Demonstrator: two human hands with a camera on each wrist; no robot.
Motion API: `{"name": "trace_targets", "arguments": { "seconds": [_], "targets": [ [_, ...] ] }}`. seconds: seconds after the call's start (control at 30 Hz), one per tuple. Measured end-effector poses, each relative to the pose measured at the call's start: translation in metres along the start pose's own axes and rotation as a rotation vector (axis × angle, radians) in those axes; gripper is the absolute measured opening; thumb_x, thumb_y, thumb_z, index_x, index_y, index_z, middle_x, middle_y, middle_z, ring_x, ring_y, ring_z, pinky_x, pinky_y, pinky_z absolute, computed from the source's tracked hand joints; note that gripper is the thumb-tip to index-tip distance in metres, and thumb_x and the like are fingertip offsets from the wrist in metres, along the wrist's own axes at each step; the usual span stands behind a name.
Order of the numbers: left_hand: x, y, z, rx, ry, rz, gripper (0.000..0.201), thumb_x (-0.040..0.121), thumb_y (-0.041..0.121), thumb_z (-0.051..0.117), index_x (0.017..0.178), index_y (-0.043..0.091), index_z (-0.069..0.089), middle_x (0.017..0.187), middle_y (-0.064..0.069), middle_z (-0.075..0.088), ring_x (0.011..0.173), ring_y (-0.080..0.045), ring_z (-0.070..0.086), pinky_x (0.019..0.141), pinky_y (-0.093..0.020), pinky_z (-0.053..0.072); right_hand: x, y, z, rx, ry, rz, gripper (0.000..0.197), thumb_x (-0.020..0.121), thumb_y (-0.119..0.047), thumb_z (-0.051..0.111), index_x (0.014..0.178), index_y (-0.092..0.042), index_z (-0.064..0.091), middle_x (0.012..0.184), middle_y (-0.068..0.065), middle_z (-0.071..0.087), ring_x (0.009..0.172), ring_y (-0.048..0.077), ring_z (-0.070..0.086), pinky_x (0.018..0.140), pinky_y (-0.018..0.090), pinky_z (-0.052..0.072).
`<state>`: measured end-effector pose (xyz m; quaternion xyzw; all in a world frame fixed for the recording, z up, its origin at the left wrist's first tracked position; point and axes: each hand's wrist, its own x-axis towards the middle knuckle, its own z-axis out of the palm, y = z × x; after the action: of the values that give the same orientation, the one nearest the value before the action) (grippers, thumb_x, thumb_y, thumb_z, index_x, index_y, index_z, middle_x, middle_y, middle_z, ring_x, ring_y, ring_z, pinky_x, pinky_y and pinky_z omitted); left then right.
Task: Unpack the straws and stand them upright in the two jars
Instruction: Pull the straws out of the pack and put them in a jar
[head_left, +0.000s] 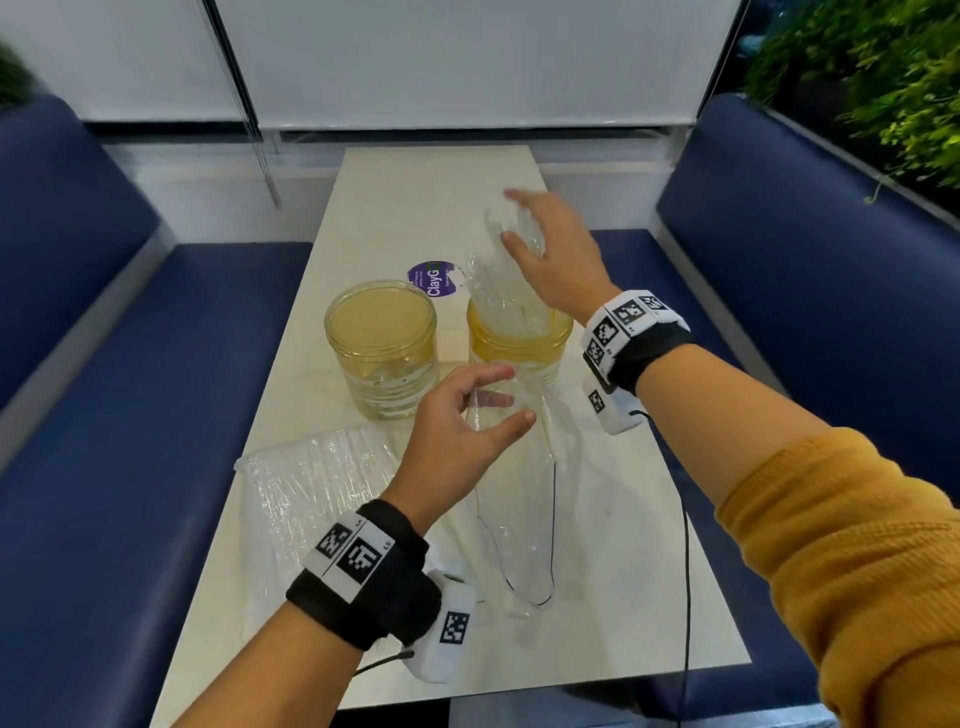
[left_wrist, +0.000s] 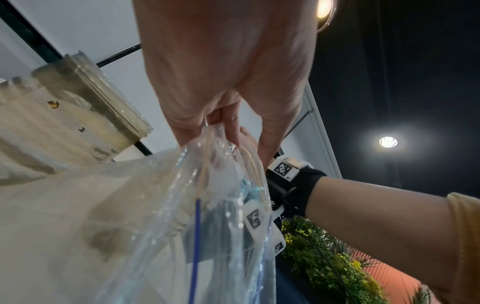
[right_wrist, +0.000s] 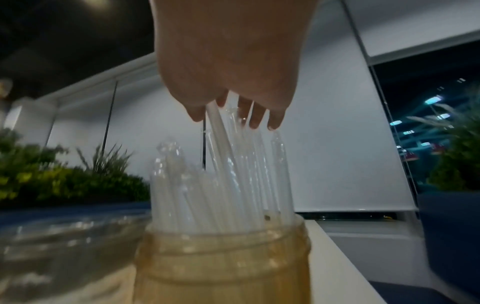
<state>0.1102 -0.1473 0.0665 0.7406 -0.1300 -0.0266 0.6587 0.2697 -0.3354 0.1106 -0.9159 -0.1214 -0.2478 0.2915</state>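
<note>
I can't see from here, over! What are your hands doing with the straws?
Right hand atop straws standing in right jar. Left hand holds empty bag. Left jar empty; unopened pack waiting.

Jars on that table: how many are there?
2. The left jar stands with no straws standing in it; the right jar beside it holds clear straws, under the right hand. None seems hidden.

Looks like a cafe or restaurant booth to me: navy padded bench seats (head_left: 810, 291) on the left and right of a long pale worktop (head_left: 613, 545), white roller blinds (head_left: 457, 62) at the far end, leafy greenery (head_left: 883, 88) far right, round ceiling spotlights (left_wrist: 388, 142).
</note>
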Motion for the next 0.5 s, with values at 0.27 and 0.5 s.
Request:
{"name": "trace_targets", "arguments": {
  "seconds": [0.27,0.5],
  "targets": [
    [-0.003,0.003,0.005,0.026,0.016,0.000,0.044,0.083,0.018,0.081,0.124,0.019,0.066,0.126,0.009,0.067,0.104,-0.003,0.069,0.088,-0.016,0.054,-0.016,0.004,0.010,-0.300,0.000,-0.016,0.057,0.098,-0.055,0.042,0.143,-0.022,0.050,0.154,0.005,0.039,0.142,0.024,0.038,0.116,0.042,0.028],
    [-0.010,0.003,0.007,0.044,0.031,-0.017,0.041,0.084,0.016,0.079,0.123,0.020,0.066,0.125,0.008,0.067,0.103,-0.002,0.069,0.095,-0.037,0.058,-0.030,-0.013,-0.005,-0.391,-0.296,-0.008,0.050,0.105,-0.048,0.033,0.141,-0.022,0.055,0.153,0.007,0.045,0.145,0.025,0.033,0.120,0.047,0.018]
  ]
}}
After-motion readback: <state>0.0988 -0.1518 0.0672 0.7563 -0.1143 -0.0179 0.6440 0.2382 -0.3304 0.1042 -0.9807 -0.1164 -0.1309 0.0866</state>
